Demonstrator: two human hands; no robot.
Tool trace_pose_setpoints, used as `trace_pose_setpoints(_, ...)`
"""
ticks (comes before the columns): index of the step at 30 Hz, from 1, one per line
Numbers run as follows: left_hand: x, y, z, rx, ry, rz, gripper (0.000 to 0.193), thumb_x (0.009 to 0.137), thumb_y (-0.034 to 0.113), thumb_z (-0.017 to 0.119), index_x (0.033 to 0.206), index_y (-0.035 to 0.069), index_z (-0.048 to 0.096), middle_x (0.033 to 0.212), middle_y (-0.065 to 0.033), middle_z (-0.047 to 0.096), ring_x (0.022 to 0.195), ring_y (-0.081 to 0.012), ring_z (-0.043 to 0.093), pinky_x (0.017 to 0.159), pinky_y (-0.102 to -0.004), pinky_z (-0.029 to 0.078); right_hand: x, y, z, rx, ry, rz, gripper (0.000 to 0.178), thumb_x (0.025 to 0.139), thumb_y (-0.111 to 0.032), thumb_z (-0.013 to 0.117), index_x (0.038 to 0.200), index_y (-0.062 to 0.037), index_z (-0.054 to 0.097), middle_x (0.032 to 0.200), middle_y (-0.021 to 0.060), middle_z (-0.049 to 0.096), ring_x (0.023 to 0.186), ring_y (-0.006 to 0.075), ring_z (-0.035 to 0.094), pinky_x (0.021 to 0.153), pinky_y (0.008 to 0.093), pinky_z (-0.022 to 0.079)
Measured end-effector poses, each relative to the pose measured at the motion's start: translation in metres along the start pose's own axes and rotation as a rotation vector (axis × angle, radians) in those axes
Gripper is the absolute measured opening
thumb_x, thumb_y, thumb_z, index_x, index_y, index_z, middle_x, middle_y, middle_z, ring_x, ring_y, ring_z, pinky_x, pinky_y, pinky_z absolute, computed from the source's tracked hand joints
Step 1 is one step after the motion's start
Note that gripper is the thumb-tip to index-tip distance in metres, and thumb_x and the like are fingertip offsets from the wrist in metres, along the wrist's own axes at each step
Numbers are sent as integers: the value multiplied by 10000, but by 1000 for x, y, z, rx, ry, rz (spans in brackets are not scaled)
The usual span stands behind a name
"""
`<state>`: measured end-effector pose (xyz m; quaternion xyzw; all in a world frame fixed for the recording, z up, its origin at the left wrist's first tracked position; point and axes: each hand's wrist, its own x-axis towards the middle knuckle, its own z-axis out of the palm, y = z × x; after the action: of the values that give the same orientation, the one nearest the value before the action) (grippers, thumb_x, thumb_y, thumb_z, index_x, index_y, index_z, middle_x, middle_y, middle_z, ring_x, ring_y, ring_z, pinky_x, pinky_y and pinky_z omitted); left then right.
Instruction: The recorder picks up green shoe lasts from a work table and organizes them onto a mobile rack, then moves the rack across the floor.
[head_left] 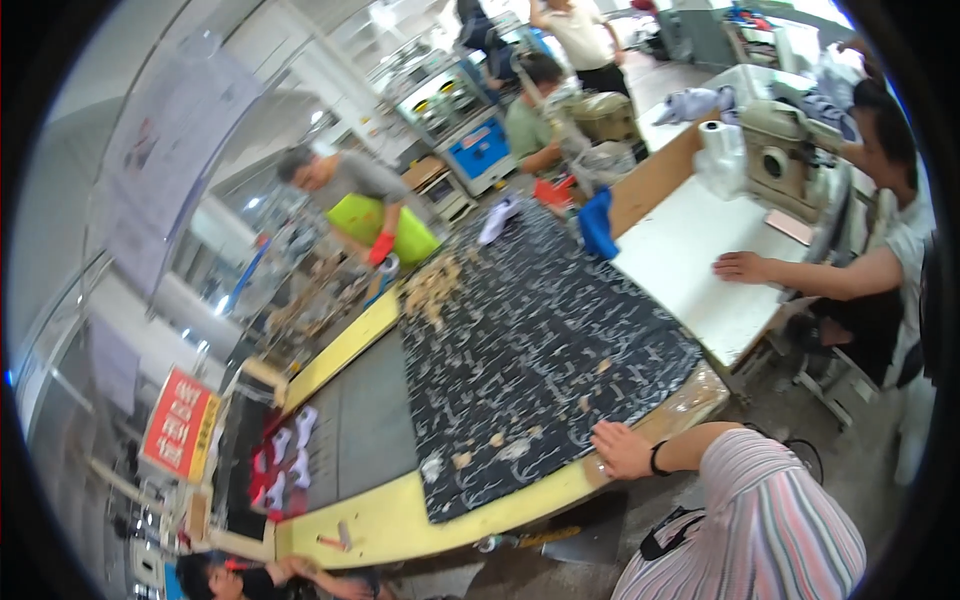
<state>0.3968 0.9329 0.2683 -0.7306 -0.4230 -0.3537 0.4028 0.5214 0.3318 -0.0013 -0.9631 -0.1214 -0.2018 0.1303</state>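
Observation:
My right hand, with a dark band at the wrist, reaches from a striped sleeve. It lies palm down on the near corner of a long worktable, its fingers extended and holding nothing. Beside it a black cloth with a white broken pattern covers much of the table. Several small beige and white scraps lie on its near part, and a heap of tan scraps sits toward its far left. A pale curved piece rests at the far end. My left hand is out of view.
The table's yellow edge runs along the near side. White cut pieces lie at its left end near a red sign. At right, a co-worker's hand rests on a white sewing table by a sewing machine. Other people surround the table.

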Motion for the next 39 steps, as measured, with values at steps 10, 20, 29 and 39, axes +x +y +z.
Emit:
trace_pose_setpoints(10, 22, 92, -3, -146, 38, 89, 480, 730, 462, 594, 939, 40, 499, 868, -124, 526, 805, -289, 516, 756, -433, 384, -9, 7, -2, -89, 26, 8, 538, 785, -319, 502, 1153, 72, 463, 1220, 252, 433, 1183, 369, 373, 991, 444, 279)
trace_pose_setpoints(20, 44, 189, -25, -277, 97, 222, 480, 738, 467, 589, 941, 41, 500, 868, -123, 529, 803, -287, 519, 752, -431, 388, -9, 8, 2, -23, -25, 27, 521, 841, -288, 443, 1207, 79, 395, 1292, 250, 362, 1237, 357, 315, 1011, 435, 243)
trace_pose_setpoints(29, 62, 257, -49, -351, 157, 319, 480, 744, 471, 585, 943, 42, 500, 867, -121, 531, 800, -285, 521, 749, -430, 391, -9, 7, 2, -11, -45, 68, 508, 847, -272, 436, 1217, 73, 387, 1304, 241, 353, 1247, 341, 310, 1026, 425, 231)
trace_pose_setpoints(39, 61, 247, -29, -309, 121, 278, 480, 752, 475, 581, 944, 43, 501, 866, -120, 533, 798, -283, 523, 746, -429, 395, -10, 4, -1, -61, -28, 57, 525, 826, -304, 458, 1192, 70, 413, 1280, 238, 382, 1227, 341, 337, 1017, 423, 240)
